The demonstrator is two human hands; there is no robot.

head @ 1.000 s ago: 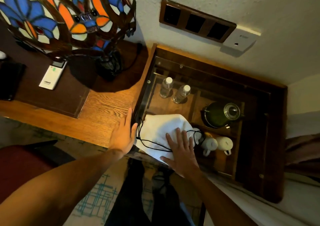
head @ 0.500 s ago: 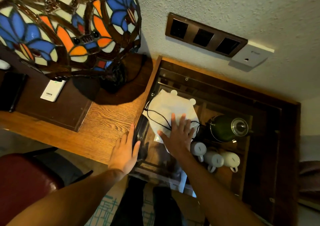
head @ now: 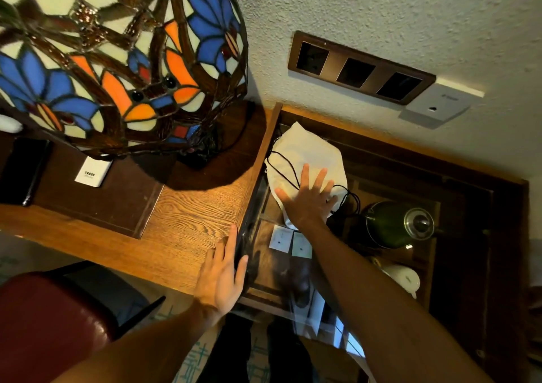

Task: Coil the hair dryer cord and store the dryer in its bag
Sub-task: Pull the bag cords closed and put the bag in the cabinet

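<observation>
Against the back wall, on the glass-topped cabinet: white drawstring bag [head: 308, 153], our right hand [head: 308, 203] flat and open on it, presumably seating it. Left hand [head: 223, 271], open, braces the desk [head: 187, 221] edge. Kettle [head: 399, 224] beside.

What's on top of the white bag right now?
The right hand lies flat on the white bag, with the black drawstring across it. The bag's contents are hidden.

White bag [head: 308, 153], black drawstring [head: 289, 167]; blue-orange floral lamp shade [head: 117, 59].
</observation>
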